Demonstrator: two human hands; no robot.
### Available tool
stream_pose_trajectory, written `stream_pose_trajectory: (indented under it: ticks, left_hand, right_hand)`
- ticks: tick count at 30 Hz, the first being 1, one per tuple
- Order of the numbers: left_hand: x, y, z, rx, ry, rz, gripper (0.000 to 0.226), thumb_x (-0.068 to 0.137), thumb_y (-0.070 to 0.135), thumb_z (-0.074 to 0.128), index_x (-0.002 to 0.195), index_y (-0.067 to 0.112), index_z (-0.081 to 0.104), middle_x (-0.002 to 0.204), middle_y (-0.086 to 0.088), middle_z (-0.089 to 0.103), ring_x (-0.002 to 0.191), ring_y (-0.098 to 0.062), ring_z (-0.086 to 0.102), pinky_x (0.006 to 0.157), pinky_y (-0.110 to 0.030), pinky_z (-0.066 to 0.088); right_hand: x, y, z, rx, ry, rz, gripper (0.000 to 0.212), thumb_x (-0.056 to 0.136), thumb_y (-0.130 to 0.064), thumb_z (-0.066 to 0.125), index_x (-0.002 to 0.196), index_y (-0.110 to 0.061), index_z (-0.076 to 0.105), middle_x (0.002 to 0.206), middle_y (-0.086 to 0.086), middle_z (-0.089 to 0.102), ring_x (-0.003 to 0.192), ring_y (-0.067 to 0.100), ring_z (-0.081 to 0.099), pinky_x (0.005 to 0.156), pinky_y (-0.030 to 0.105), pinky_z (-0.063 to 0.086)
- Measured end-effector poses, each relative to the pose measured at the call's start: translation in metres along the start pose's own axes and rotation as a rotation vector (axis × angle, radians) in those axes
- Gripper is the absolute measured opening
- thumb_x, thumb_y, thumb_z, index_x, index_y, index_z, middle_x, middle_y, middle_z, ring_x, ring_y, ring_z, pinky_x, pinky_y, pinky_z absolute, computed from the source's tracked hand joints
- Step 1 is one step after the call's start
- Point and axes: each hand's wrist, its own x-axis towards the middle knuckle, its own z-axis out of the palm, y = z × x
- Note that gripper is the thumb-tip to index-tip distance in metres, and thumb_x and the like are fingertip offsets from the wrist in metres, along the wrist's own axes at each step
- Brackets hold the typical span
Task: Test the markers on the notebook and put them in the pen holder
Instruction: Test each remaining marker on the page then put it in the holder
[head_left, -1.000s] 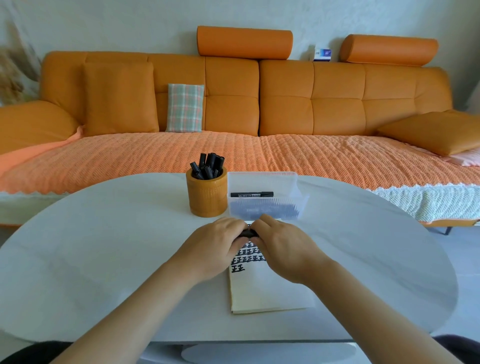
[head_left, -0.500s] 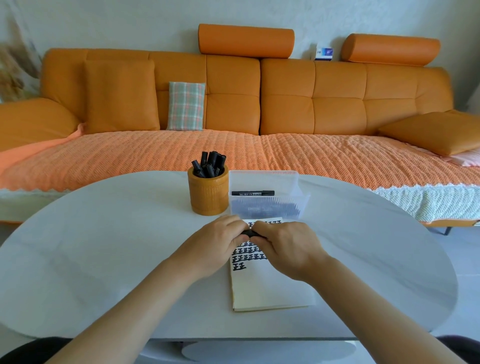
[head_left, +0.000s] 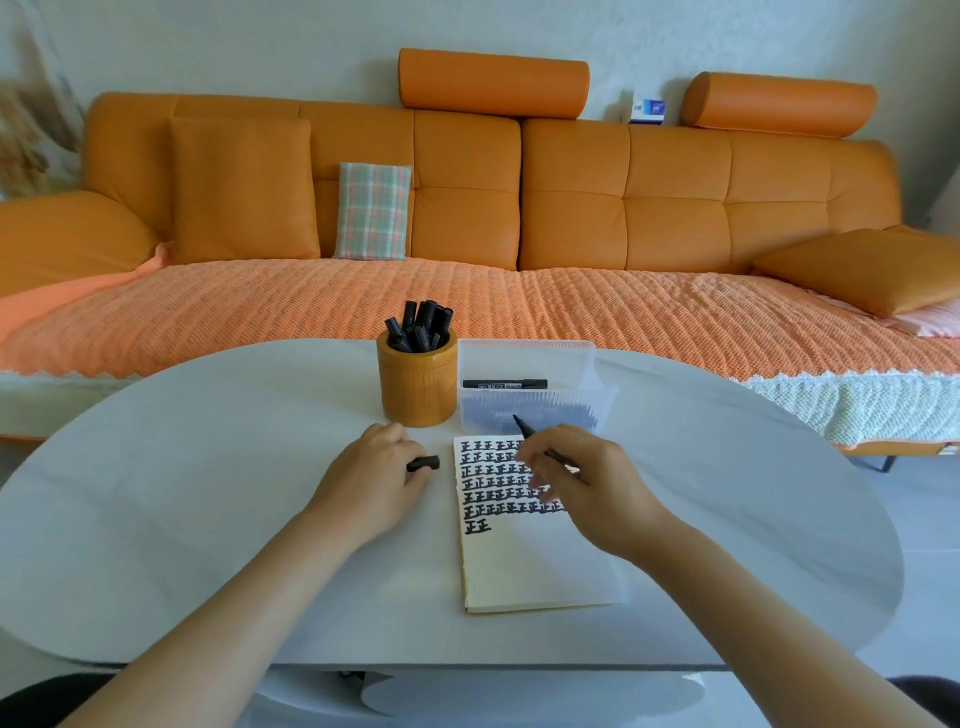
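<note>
An open notebook (head_left: 540, 561) lies on the white table, its upper half filled with rows of black marks. My right hand (head_left: 587, 488) grips an uncapped black marker (head_left: 524, 428) over the page, tip pointing up and away. My left hand (head_left: 374, 478) rests on the table left of the notebook and pinches the marker's black cap (head_left: 423, 463). An orange pen holder (head_left: 417, 387) with several black markers stands behind my left hand. Another black marker (head_left: 504, 384) lies in a clear plastic box (head_left: 530, 358) behind the notebook.
The oval white table (head_left: 182, 493) curves away on both sides. An orange sofa (head_left: 571, 208) with cushions and a knitted cover runs behind it. A small blue-white box (head_left: 648, 108) sits on the sofa back.
My hands were together on the capped marker above the notebook. They have pulled apart: the cap is off in my left hand, the marker body in my right.
</note>
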Motion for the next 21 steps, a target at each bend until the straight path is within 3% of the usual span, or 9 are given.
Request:
stream_pose_trajectory:
  ticks: [3,6,9,12,15,17,21]
  left_hand:
    - [-0.007,-0.005,0.005,-0.025,-0.052,0.002,0.043,0.097,0.046,0.044,0.133,0.024,0.051,0.128,0.007,0.046,0.119,-0.013,0.04,0.094,-0.028,0.04]
    - [-0.014,0.0,0.005,-0.173,-0.101,0.067,0.072,0.09,0.066,0.035,0.148,0.024,0.028,0.151,0.011,0.027,0.139,-0.009,0.023,0.112,-0.03,0.026]
    - [-0.02,0.007,0.007,-0.182,-0.209,0.148,0.097,0.078,0.081,0.037,0.154,0.025,0.015,0.158,0.015,0.011,0.143,-0.002,0.01,0.115,-0.025,0.016]
    - [-0.022,0.006,0.009,-0.129,-0.277,0.172,0.109,0.073,0.086,0.043,0.155,0.024,0.007,0.159,0.015,0.002,0.145,-0.001,0.002,0.118,-0.026,0.01]
    - [-0.019,0.0,0.007,-0.145,-0.285,0.166,0.111,0.07,0.086,0.047,0.154,0.024,0.01,0.159,0.014,0.007,0.144,0.001,0.004,0.118,-0.026,0.012]
    - [-0.017,-0.006,0.006,-0.144,-0.299,0.154,0.111,0.069,0.087,0.046,0.154,0.025,0.01,0.159,0.015,0.007,0.143,0.001,0.003,0.118,-0.027,0.012]
    - [-0.02,-0.016,0.002,-0.086,-0.286,0.146,0.106,0.072,0.086,0.042,0.154,0.027,0.009,0.16,0.014,0.005,0.144,-0.002,0.003,0.118,-0.027,0.007]
  right_hand:
    - [-0.014,-0.005,0.002,0.139,0.0,0.039,0.047,0.087,0.0,0.04,0.114,-0.026,0.069,0.105,-0.005,0.073,0.103,0.014,0.068,0.092,0.03,0.054]
    - [-0.029,-0.002,0.011,0.065,-0.037,-0.024,0.057,0.074,0.015,0.04,0.109,-0.022,0.065,0.107,-0.009,0.073,0.108,0.01,0.068,0.095,0.024,0.052]
    - [-0.037,0.005,0.022,0.108,-0.065,0.035,0.039,0.082,0.012,0.059,0.099,-0.022,0.065,0.103,-0.009,0.074,0.103,0.012,0.069,0.091,0.034,0.057]
    - [-0.038,0.006,0.027,0.125,-0.071,0.035,0.029,0.085,0.003,0.067,0.099,-0.022,0.066,0.101,-0.01,0.075,0.1,0.012,0.07,0.089,0.031,0.057]
    - [-0.035,0.003,0.033,0.116,-0.073,0.02,0.031,0.085,0.0,0.068,0.097,-0.028,0.066,0.099,-0.01,0.075,0.098,0.012,0.071,0.088,0.026,0.055]
    - [-0.031,0.002,0.039,0.085,-0.079,0.009,0.03,0.085,-0.003,0.068,0.098,-0.031,0.065,0.098,-0.006,0.075,0.094,0.013,0.071,0.086,0.029,0.056]
    - [-0.023,-0.003,0.046,0.103,-0.07,-0.015,0.02,0.088,-0.006,0.069,0.101,-0.021,0.065,0.098,-0.006,0.074,0.094,0.011,0.07,0.086,0.027,0.055]
